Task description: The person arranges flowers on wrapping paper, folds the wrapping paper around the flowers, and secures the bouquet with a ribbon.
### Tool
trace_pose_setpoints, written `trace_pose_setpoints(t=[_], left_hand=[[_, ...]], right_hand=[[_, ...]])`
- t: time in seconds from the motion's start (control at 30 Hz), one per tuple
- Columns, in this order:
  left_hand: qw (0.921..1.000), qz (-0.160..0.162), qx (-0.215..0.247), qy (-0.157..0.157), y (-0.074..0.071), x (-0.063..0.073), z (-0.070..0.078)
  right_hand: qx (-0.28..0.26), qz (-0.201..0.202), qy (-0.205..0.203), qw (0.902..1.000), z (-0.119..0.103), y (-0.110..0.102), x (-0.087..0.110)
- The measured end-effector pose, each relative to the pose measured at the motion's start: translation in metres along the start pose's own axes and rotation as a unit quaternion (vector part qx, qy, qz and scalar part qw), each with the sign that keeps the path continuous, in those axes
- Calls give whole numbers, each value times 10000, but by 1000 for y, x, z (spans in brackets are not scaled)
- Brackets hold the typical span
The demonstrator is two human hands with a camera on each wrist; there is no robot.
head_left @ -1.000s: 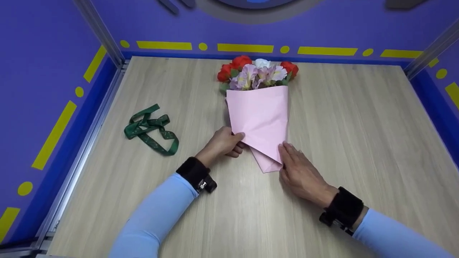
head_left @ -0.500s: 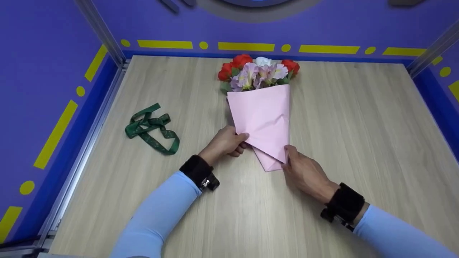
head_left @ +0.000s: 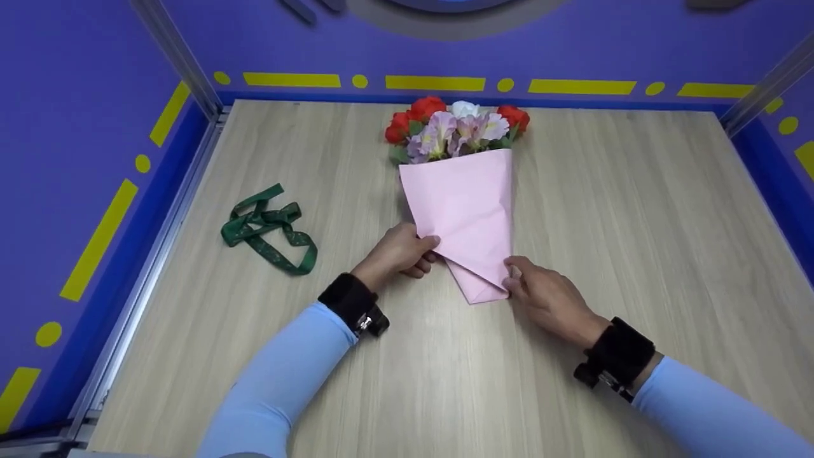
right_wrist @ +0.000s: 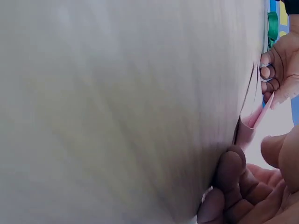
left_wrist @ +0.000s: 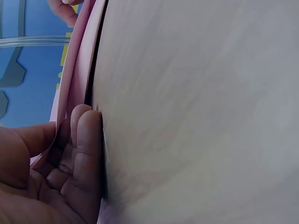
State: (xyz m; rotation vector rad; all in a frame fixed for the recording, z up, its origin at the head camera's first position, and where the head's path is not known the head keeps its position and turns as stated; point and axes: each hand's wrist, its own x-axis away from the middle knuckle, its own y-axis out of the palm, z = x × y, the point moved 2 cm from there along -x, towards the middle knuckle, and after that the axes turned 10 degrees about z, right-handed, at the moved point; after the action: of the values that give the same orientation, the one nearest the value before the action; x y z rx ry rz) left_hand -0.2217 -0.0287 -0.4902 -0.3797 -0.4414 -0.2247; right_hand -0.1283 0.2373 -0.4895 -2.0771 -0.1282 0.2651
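A bouquet wrapped in pink paper (head_left: 461, 203) lies on the table, with red flowers (head_left: 427, 109), a white flower (head_left: 465, 109) and pale purple flowers (head_left: 439, 135) showing at its far end. My left hand (head_left: 404, 248) pinches the wrap's lower left edge, thumb on top and fingers beneath; the left wrist view shows the paper's folded layers running into that grip. On the other side, my right hand (head_left: 550, 296) touches the lower right edge with its index finger and thumb tips. The right wrist view shows its thumb (right_wrist: 275, 149) apart from its fingers (right_wrist: 229, 168), which lie low against the table.
A loosely tangled dark green ribbon (head_left: 270, 232) lies left of the bouquet. The wooden table (head_left: 648, 242) has blue-purple panels with yellow marks (head_left: 435, 83) behind it and at both sides. A metal rail (head_left: 156, 248) runs along the left edge.
My right hand first lay flat along the paper's edge; it has shifted slightly right, its index finger and thumb now spread at the edge. My left hand has moved slightly right, keeping its pinch.
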Motion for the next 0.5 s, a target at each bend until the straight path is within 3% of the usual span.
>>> trace_pose_setpoints(t=[0.1, 0.3, 0.5], left_hand=[[9999, 43, 52, -74, -1, -2, 0], [9996, 142, 136, -196, -2, -5, 1], [9985, 493, 58, -247, -2, -5, 0]], right_hand=[[64, -91, 139, 9998, 1, 1, -4], [274, -133, -5, 9995, 1, 3, -2], [363, -315, -103, 9988, 0, 3, -2]])
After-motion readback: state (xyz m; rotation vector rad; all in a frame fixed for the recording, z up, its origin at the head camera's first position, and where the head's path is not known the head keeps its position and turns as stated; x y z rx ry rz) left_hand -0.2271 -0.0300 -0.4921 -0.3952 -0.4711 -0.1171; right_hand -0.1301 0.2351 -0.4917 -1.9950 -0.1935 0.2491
